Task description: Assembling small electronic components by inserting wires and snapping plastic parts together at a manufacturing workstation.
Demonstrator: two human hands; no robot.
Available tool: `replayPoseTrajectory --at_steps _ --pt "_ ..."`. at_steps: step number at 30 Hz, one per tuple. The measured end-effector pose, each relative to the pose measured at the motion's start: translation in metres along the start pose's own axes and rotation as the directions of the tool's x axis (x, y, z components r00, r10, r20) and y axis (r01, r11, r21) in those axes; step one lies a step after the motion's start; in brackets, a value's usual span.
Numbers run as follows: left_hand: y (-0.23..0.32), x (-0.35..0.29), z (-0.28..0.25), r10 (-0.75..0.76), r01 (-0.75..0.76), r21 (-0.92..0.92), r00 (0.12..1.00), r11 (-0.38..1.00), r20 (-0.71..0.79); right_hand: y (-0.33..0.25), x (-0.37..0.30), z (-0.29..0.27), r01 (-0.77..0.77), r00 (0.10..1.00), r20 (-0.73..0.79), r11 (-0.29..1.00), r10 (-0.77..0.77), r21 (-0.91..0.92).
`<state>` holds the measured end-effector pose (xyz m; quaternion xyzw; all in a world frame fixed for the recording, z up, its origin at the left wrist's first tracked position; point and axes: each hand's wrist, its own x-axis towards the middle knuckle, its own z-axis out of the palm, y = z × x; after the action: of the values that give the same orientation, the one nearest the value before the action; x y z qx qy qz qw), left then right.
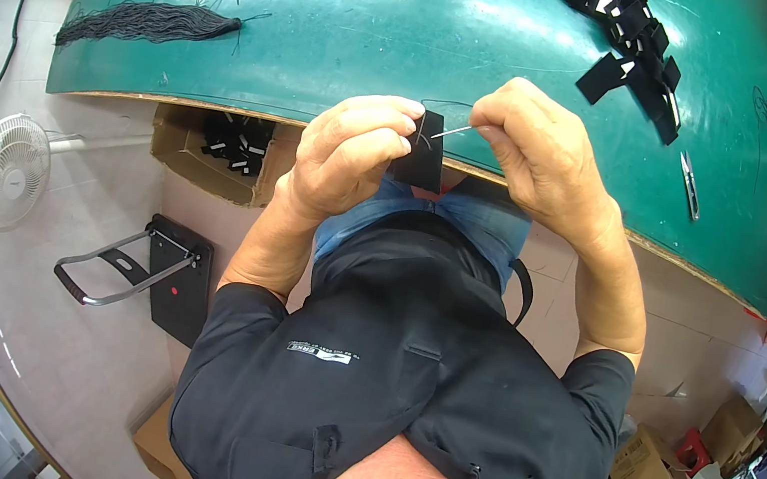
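Observation:
My left hand (349,155) pinches a flat black rectangular piece (424,160) at the table's front edge, thumb and fingers closed on its left side. In my right hand (542,152) is a thin metal needle-like tool (453,132), gripped between thumb and forefinger. Its tip meets the face of the black piece, where a short dark cord lies across it. Whether the tip passes through the piece is too small to tell.
On the green table (356,42) lie a bundle of dark cords (150,26), a heap of black pieces (631,32) and thread snips (689,184). Below stands an open cardboard box (184,157) of black pieces. A white fan (9,172) and folded trolley (179,281) are left.

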<state>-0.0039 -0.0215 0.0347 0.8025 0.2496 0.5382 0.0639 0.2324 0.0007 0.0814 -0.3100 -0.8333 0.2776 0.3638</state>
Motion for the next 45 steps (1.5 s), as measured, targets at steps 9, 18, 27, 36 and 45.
replayPoseTrajectory --at_steps 9,18,27,36,45 --pt "0.004 -0.009 0.014 -0.227 0.255 -0.325 0.966 0.911 0.12 0.015 0.004 -0.012 0.113 0.977 0.181 0.993 -0.116 0.023" --pt "0.001 -0.017 0.021 -0.3 0.369 -0.475 0.929 0.799 0.216 0.025 -0.001 -0.008 0.034 0.974 0.216 0.983 -0.072 0.178" --pt "0.009 -0.008 0.028 -0.553 0.519 -0.658 0.813 0.545 0.183 0.026 -0.003 0.0 -0.075 0.985 0.17 0.979 0.042 0.192" --pt "0.001 -0.013 0.018 -0.704 0.647 -0.7 0.647 0.302 0.294 0.016 -0.006 0.032 -0.125 0.992 0.012 0.972 0.125 0.2" --pt "0.001 -0.018 0.024 -0.858 0.664 -0.721 0.473 0.198 0.2 0.007 -0.009 0.056 0.022 0.935 -0.345 0.983 -0.085 -0.182"
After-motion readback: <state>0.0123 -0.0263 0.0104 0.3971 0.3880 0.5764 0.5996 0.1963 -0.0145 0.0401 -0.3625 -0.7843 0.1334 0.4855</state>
